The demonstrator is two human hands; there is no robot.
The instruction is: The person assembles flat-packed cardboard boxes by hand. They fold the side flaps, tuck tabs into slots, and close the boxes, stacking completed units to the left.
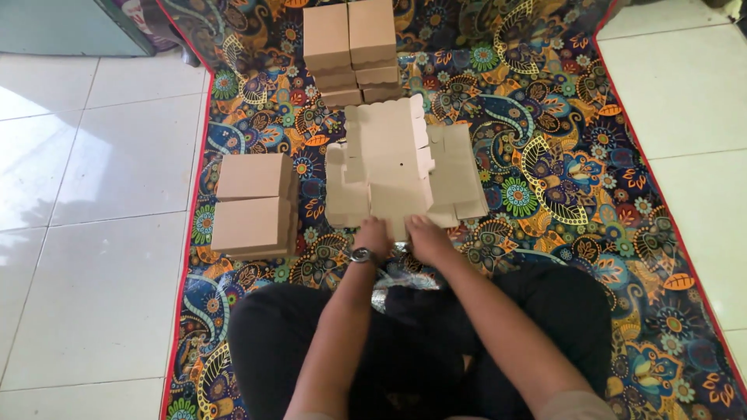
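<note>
Head view: we gripped the near edge of the flat cardboard blank (393, 167) with our left hand (373, 235) and right hand (424, 236). It lay on the patterned mat (560, 179), between the folded boxes (255, 204) and the taller stack (352, 50).

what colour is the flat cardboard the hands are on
Plain light brown, unprinted, flat cardboard; the head view shows it clearly, against the multicoloured paisley mat.
</note>
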